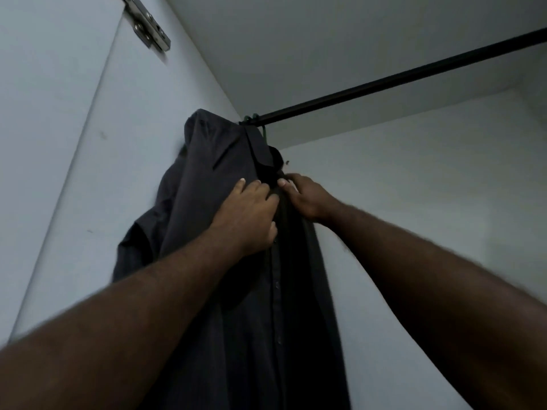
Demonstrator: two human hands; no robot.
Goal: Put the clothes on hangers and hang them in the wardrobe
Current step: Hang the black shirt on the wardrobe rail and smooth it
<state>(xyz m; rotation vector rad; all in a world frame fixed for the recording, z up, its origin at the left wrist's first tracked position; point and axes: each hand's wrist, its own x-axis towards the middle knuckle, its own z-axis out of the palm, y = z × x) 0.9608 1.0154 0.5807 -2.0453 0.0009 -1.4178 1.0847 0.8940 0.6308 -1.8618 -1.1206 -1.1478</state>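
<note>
My left hand (251, 214) and right hand (305, 196) both pinch the buttoned front of the dark shirt (236, 291) just below its collar, fingers curled into the cloth, while it hangs from a green hanger (264, 134) at the left end of the black wardrobe rail (399, 76).

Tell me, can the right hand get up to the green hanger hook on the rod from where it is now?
Probably yes. The right hand pinches the dark shirt just below the collar, and the green hanger hook on the rod sits above it, with only open space and the collar between them.
</note>
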